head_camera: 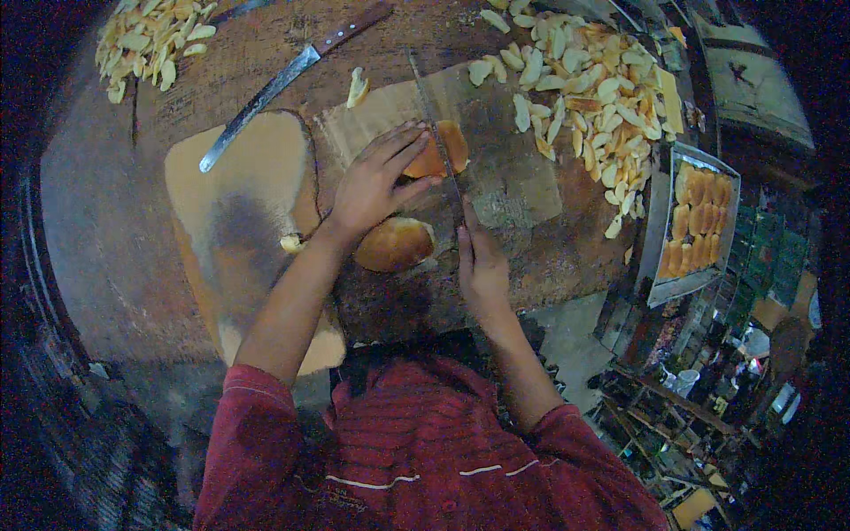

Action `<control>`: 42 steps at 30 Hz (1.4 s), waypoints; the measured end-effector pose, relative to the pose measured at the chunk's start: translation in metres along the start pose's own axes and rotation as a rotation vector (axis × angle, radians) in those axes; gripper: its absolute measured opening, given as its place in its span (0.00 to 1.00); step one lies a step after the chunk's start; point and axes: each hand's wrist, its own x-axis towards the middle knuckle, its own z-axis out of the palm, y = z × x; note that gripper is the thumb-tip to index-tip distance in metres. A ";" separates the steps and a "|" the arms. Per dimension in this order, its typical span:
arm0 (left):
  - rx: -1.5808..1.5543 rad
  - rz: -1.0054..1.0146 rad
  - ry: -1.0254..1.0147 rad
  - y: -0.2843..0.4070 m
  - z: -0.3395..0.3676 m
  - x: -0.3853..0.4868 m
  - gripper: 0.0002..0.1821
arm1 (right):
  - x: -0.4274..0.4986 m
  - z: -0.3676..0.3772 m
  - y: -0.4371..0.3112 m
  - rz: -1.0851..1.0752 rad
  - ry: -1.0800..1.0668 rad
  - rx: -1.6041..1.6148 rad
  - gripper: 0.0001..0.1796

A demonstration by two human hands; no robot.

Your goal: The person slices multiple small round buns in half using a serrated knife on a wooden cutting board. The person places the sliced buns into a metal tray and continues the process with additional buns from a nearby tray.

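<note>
My left hand [382,174] presses a golden-brown bread roll [453,147] against a brown sheet [518,179] on the wooden table. In my right hand [483,259] is the handle of a long knife [443,152], its thin blade lying across the roll and pointing away from me. Whether the blade has passed fully through the roll I cannot tell. Closer to my body, below my left wrist, lies a second bread roll [396,244]. A pale bread slice [358,87] rests just beyond the left hand.
A large pile of bread slices [578,79] covers the far right, another pile [143,43] the far left. A second knife [265,106] lies partly over a pale board [232,159]. A tray of rolls [697,219] stands at the right. The wooden table [126,279] ends near my body.
</note>
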 end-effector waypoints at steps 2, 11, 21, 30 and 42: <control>0.013 -0.014 -0.011 -0.002 0.003 -0.002 0.36 | -0.012 -0.005 0.000 0.074 -0.052 -0.038 0.27; 0.007 -0.046 -0.051 -0.007 0.004 -0.001 0.33 | -0.011 -0.009 -0.002 -0.072 0.029 -0.128 0.29; 0.075 -0.055 -0.065 -0.005 0.005 -0.002 0.32 | -0.090 0.009 0.055 -0.016 -0.006 -0.192 0.30; 0.078 -0.102 -0.085 0.001 0.001 -0.001 0.32 | -0.055 0.008 0.038 0.238 -0.279 -0.362 0.32; -0.012 -0.071 -0.064 -0.001 -0.012 -0.007 0.38 | -0.095 0.004 0.035 0.039 0.056 -0.086 0.30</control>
